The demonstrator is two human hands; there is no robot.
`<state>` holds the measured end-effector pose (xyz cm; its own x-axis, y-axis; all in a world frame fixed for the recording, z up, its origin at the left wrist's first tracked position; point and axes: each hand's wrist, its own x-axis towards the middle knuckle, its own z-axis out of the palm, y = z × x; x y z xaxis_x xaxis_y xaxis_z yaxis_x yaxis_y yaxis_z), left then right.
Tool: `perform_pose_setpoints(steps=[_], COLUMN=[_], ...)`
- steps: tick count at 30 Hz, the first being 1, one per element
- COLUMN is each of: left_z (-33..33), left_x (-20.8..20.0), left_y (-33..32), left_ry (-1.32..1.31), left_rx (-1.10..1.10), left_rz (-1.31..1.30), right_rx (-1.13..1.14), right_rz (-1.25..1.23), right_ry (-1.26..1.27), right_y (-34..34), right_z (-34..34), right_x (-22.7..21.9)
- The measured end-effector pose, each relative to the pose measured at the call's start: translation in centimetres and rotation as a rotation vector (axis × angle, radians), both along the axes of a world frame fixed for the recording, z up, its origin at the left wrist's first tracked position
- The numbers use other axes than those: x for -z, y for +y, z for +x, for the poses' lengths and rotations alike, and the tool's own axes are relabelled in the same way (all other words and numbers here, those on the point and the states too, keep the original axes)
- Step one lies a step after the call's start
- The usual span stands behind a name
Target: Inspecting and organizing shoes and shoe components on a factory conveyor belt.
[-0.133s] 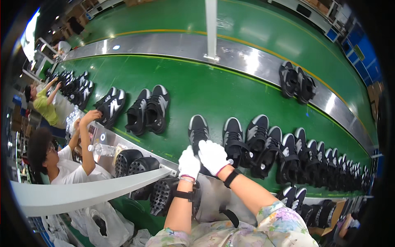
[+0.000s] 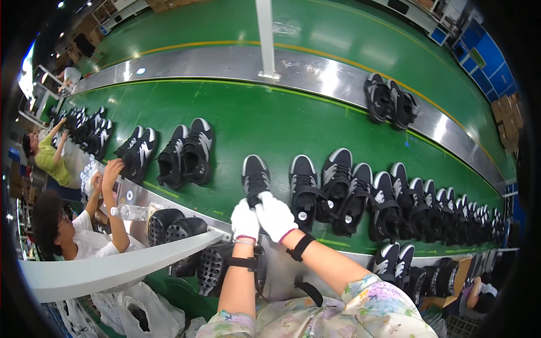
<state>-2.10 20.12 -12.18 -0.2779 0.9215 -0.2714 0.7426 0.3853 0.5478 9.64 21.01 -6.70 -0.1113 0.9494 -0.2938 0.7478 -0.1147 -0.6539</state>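
Note:
A black sneaker [image 2: 256, 172] with a light grey toe cap stands on the green belt, toe pointing away from me. My left hand [image 2: 245, 219], in a white glove, is closed at the left side of its heel end. At the right of the heel end, my right hand [image 2: 275, 217], also gloved, has its fingers curled over the shoe's opening. The gloves hide the heel and collar, and what the fingertips grip is not visible. Just right of my hands stands another black sneaker [image 2: 304, 188] with its strap loose.
A long row of sneakers [image 2: 397, 197] runs right; one pair [image 2: 186, 149] stands left. Another pair [image 2: 389, 101] sits on the far metal ledge. A pale metal bar [image 2: 129, 262] crosses lower left, near black shoe lasts [image 2: 217, 265]. A co-worker [image 2: 84, 231] sits at left.
The whole view has shifted, so the shoes and my hands appear further left. My right hand sits slightly lower on the shoe. The co-worker's hand has drawn back a little from a sneaker.

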Motion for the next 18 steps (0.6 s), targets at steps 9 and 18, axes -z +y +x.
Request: perform_pose_setpoints(steps=[9,18], left_z=[5.6,9.7], left_x=[-7.6,-5.7], left_y=[-1.9,-1.5], left_ry=[0.34,0.192], left_rx=[0.038,0.4], left_rz=[0.299,0.364], right_rx=[0.008,-0.006], right_rz=[0.193,0.091], right_ry=[-0.21,0.208], right_y=[-9.3,-8.4], right_z=[10.7,11.0], right_x=[-4.2,0.8])
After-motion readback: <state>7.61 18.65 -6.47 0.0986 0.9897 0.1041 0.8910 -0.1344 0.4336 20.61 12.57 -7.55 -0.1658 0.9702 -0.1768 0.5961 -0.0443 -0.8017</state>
